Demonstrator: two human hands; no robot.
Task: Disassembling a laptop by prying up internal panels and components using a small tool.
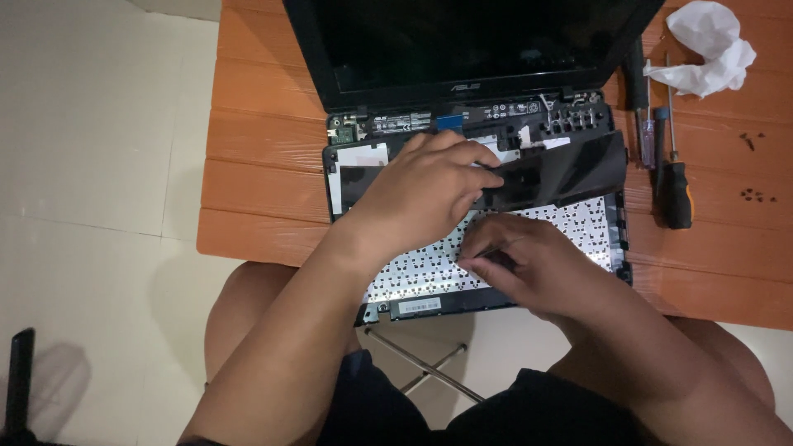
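An opened black laptop (471, 49) lies on an orange slatted table (264, 165), its keyboard area stripped to a white perforated backing plate (582, 231). My left hand (421, 198) grips the left edge of a glossy black sheet (570, 169) and holds it lifted off the plate, tilted up towards the hinge. My right hand (529, 264) rests on the plate below it. Its fingers are pinched on a thin pale tool (496, 246) that is too small to make out. Exposed circuit board parts (529, 111) show along the hinge.
Two screwdrivers lie right of the laptop, one with an orange-black handle (677, 190) and one purple (648, 136). A crumpled white tissue (710, 45) sits at the far right corner. Small dark screws (756, 196) are scattered on the table. Metal stool legs (421, 363) show between my knees.
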